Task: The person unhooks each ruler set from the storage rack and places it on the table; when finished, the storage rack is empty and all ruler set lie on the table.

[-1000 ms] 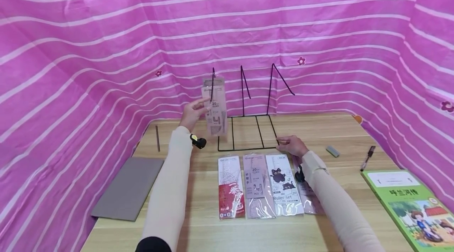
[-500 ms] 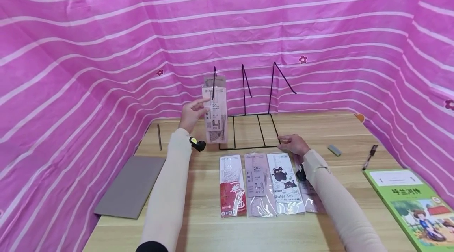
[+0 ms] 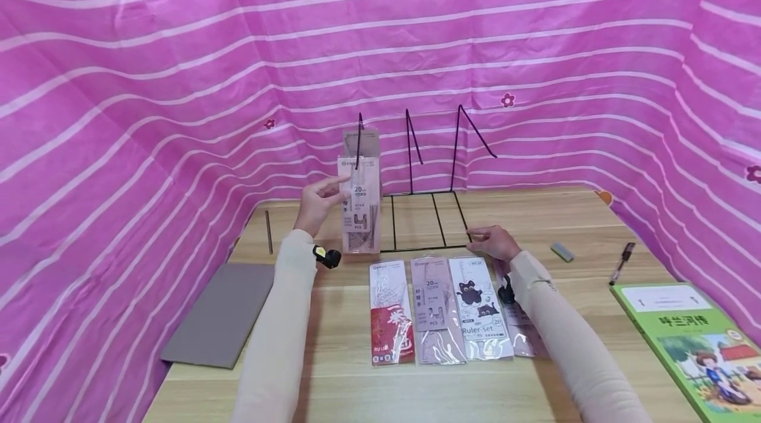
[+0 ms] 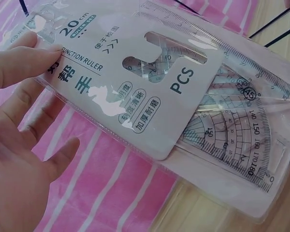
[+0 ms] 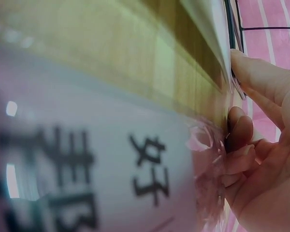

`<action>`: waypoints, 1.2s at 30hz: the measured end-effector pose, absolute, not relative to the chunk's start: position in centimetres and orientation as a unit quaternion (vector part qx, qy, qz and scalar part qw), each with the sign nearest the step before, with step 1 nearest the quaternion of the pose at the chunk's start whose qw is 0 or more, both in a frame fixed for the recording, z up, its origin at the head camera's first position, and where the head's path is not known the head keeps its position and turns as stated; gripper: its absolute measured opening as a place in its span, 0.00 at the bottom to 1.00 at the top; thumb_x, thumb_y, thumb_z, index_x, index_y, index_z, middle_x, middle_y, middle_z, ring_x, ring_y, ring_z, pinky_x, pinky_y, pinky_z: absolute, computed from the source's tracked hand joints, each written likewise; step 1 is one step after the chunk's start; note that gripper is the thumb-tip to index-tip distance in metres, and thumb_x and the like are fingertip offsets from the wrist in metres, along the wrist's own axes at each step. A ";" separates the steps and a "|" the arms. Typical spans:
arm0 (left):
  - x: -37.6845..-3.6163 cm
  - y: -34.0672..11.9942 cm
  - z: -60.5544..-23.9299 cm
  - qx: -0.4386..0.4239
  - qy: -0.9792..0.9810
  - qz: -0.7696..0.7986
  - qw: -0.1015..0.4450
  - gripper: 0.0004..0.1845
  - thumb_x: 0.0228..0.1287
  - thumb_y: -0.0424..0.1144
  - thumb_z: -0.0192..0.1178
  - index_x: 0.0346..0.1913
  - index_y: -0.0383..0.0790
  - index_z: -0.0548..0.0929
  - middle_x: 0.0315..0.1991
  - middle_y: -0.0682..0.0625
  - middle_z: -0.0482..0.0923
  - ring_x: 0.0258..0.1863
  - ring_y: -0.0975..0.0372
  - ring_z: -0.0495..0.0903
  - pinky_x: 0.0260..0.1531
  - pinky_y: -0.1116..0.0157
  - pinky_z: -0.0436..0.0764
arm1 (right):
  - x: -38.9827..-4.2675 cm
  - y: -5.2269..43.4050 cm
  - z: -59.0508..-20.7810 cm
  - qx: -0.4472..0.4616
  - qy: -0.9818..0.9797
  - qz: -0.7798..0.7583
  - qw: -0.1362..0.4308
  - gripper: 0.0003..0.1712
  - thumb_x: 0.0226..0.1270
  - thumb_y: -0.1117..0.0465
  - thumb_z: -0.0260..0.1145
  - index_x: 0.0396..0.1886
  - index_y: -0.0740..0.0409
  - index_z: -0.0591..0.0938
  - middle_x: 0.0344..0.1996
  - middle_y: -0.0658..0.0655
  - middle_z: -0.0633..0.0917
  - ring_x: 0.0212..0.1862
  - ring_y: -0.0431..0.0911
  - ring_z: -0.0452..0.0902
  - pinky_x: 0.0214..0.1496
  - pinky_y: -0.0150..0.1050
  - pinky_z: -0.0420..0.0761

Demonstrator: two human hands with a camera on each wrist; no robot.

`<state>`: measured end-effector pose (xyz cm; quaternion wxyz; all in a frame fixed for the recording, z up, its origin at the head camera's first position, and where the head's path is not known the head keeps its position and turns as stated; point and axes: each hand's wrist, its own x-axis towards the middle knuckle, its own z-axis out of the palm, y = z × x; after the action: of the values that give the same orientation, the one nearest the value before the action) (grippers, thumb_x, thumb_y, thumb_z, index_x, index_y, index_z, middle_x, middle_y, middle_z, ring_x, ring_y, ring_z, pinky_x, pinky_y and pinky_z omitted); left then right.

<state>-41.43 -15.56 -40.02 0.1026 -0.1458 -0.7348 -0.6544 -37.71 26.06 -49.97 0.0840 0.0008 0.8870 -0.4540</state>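
Note:
My left hand (image 3: 318,203) pinches the left edge of a pink-carded ruler set (image 3: 370,241) in clear plastic. In the left wrist view the ruler set (image 4: 150,92) shows a ruler and a protractor inside. Its top is at the front tip of the left hook on a black wire rack (image 3: 411,172). Behind it, a similar pink packet (image 3: 370,139) hangs on that same hook. My right hand (image 3: 495,242) grips the rack's front right base corner. The right wrist view shows the curled fingers (image 5: 240,126) close to the wire.
Several ruler packets lie in a row before the rack: a red-and-white one (image 3: 390,317), a pink one (image 3: 432,297), a cat-print one (image 3: 478,304) and one partly under my right wrist. Around are a grey board (image 3: 222,317), an eraser (image 3: 561,252), a pen (image 3: 622,263) and a green book (image 3: 684,344).
The ruler set in my left hand has come lower and closer to me, away from the packet behind it. My right hand has stayed at the rack's corner.

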 end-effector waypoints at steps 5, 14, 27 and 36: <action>-40.7 -16.0 -40.4 -0.156 -0.737 -0.650 0.103 0.21 0.58 0.34 0.74 0.56 0.42 0.86 0.47 0.50 0.89 0.42 0.65 0.86 0.50 0.68 0.83 | -37.9 26.1 -50.1 -0.003 0.890 -0.448 0.084 0.34 0.65 0.58 0.73 0.70 0.58 0.74 0.63 0.74 0.77 0.53 0.56 0.78 0.50 0.39 0.79; -38.8 -16.2 -40.7 -0.182 -0.725 -0.657 0.096 0.21 0.58 0.34 0.74 0.56 0.38 0.85 0.49 0.50 0.87 0.48 0.63 0.86 0.52 0.65 0.84 | -38.1 26.4 -50.2 0.000 0.884 -0.458 0.092 0.35 0.65 0.58 0.73 0.70 0.57 0.73 0.65 0.72 0.74 0.54 0.57 0.79 0.46 0.37 0.80; -36.8 -16.2 -41.2 -0.199 -0.725 -0.650 0.109 0.22 0.59 0.34 0.74 0.56 0.36 0.85 0.53 0.48 0.87 0.53 0.62 0.84 0.65 0.55 0.76 | -37.9 26.5 -50.2 -0.003 0.884 -0.459 0.089 0.34 0.65 0.60 0.73 0.70 0.59 0.73 0.64 0.73 0.76 0.47 0.55 0.81 0.36 0.33 0.78; -35.7 -16.5 -41.1 -0.194 -0.720 -0.655 0.120 0.22 0.58 0.37 0.75 0.56 0.38 0.85 0.54 0.49 0.86 0.56 0.61 0.83 0.56 0.64 0.82 | -38.1 26.4 -50.2 -0.004 0.887 -0.451 0.095 0.35 0.66 0.58 0.72 0.71 0.57 0.72 0.64 0.75 0.75 0.49 0.54 0.78 0.46 0.37 0.78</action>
<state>-35.70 -16.52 -41.05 0.1199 -0.1940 -0.7200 -0.6555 -38.14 26.43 -50.20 0.0947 -0.0041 0.8875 -0.4510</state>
